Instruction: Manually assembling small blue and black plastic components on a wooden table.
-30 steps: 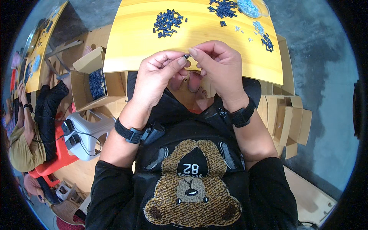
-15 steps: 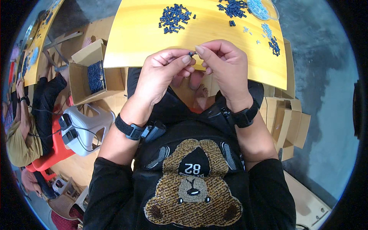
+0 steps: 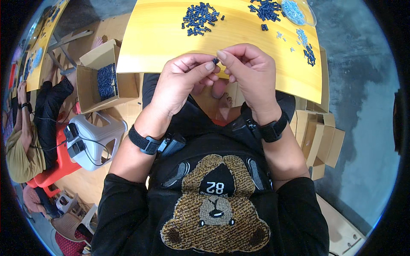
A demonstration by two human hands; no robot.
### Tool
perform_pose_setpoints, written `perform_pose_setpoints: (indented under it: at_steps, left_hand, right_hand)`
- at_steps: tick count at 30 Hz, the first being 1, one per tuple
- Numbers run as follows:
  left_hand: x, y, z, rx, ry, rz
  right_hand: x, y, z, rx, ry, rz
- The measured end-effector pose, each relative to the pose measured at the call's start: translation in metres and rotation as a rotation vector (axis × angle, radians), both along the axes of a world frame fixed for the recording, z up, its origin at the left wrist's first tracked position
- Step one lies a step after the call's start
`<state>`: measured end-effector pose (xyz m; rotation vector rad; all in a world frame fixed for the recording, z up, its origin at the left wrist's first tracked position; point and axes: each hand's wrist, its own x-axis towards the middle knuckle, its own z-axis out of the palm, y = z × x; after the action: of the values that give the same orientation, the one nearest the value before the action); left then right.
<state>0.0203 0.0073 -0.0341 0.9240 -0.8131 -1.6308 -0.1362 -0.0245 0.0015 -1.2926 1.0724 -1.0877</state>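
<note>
Left hand pinches small dark part between thumb and forefinger over near edge of yellow table, probably steadying it. Right hand bunched just beside; grip hidden, cannot tell. Dark pile ahead, likely for easy reach.

The light is bright and rather even on the bench toward twelve o'clock; it seems to fall from above, and a soft shadow lies just beyond my left hand and right hand. Both hands look clear, but the dark piece between them is too small for details. My black shirt loses its folds in darkness. At nine o'clock, the co-worker appears stretched and less sharp. Straight edges bend near the black, bluish-fringed rim.
</note>
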Motion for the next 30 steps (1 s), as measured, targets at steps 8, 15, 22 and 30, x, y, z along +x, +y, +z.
perform_pose_setpoints:
  at_steps: [8, 15, 22, 30]
  left_hand:
    - [-0.0022, 0.0008, 0.0015, 0.002, -0.018, -0.001]
    - [-0.0035, 0.0011, 0.0026, 0.006, -0.031, -0.005]
    - [-0.0037, 0.0018, 0.0025, 0.013, -0.033, 0.009]
    - [-0.0029, 0.0032, 0.0063, 0.019, -0.162, 0.035]
  right_hand:
    - [-0.0024, 0.0008, 0.0014, -0.002, 0.024, -0.019]
    - [-0.0041, 0.0025, 0.0001, -0.014, 0.015, -0.012]
    - [-0.0063, 0.0021, 0.0022, -0.013, 0.042, 0.018]
    - [-0.0035, 0.003, 0.0022, -0.008, 0.1, 0.009]
